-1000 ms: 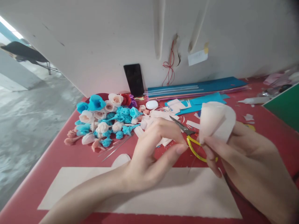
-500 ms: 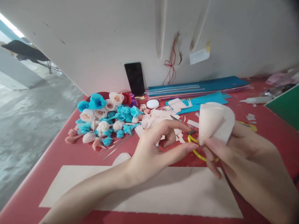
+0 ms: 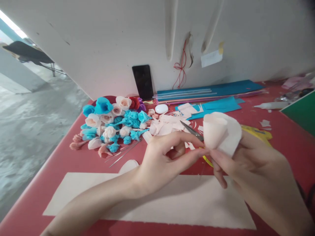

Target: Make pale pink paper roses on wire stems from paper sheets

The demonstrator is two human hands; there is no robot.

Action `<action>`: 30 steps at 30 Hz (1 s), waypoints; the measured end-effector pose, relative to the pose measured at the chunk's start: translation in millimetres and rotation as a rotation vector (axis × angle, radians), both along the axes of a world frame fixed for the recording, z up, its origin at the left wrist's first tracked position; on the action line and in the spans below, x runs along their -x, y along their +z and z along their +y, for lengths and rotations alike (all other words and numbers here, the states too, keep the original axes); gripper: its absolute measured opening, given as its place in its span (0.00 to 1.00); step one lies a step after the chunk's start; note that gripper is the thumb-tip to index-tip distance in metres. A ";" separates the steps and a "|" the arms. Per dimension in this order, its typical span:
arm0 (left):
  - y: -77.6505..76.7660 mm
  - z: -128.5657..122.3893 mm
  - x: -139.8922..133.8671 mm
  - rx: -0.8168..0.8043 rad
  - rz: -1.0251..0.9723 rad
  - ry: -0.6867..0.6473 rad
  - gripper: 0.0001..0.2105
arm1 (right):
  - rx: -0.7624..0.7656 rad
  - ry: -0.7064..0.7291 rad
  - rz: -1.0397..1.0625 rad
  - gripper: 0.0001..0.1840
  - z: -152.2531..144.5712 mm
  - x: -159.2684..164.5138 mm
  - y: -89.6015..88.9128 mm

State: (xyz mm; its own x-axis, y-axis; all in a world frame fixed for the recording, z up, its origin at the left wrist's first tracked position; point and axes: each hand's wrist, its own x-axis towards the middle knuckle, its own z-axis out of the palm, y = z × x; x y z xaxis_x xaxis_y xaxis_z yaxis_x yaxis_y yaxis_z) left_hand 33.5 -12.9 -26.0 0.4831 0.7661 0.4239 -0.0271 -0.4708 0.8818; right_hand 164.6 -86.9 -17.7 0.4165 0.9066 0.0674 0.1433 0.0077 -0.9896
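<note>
- Pinching the curled paper (image 3: pixel 219 132) near three o'clock, the right hand (image 3: pixel 261 167) is closed at its base.
- The left hand (image 3: pixel 163 164) has finger and thumb almost meeting there — gripping, I cannot tell.
- Seems light, soft, easily creased — best held low.

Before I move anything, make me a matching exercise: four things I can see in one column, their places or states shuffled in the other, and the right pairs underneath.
Things
1. Curled pale paper petal
2. Black rectangular phone
3. Long pale paper sheet
4. Thin red string

Places or states
A. Lying flat on the red table
B. Tied in a bow
C. Held up in the right hand
D. Propped against the white wall

Right pairs: 1-C, 2-D, 3-A, 4-B
</note>
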 end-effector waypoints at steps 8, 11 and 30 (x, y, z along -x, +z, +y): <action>0.0 1.2 1.2 -0.039 0.021 -0.008 0.05 | -0.023 0.011 0.045 0.07 1.3 2.4 -0.6; -2.9 4.5 2.2 -0.137 -0.074 -0.006 0.04 | 0.033 0.006 0.103 0.09 3.0 -2.4 -1.0; 3.8 3.7 -0.3 0.297 -0.074 -0.160 0.05 | 0.046 0.115 0.192 0.11 2.0 -18.1 -2.4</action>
